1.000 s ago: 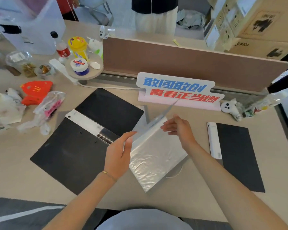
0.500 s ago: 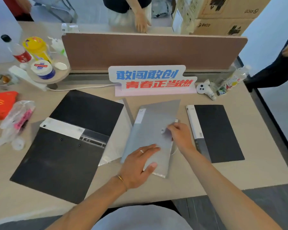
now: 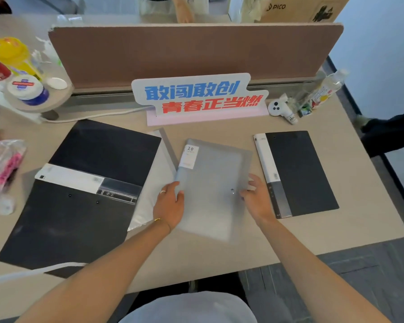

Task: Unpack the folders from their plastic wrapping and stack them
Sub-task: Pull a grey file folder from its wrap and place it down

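Flat on the worktop (image 3: 219, 257): grey folder (image 3: 216, 183), left hand (image 3: 169, 206) and right hand (image 3: 258, 200) at its edges, fingers loosely spread, clamping nothing; closed black folder (image 3: 301, 171) just right, open black folder (image 3: 84, 190) left.

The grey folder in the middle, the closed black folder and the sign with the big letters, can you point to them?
grey folder (image 3: 214, 183), head view, middle of its front cover.
closed black folder (image 3: 301, 173), head view, middle of its dark cover.
sign (image 3: 196, 96), head view, its lettered face.
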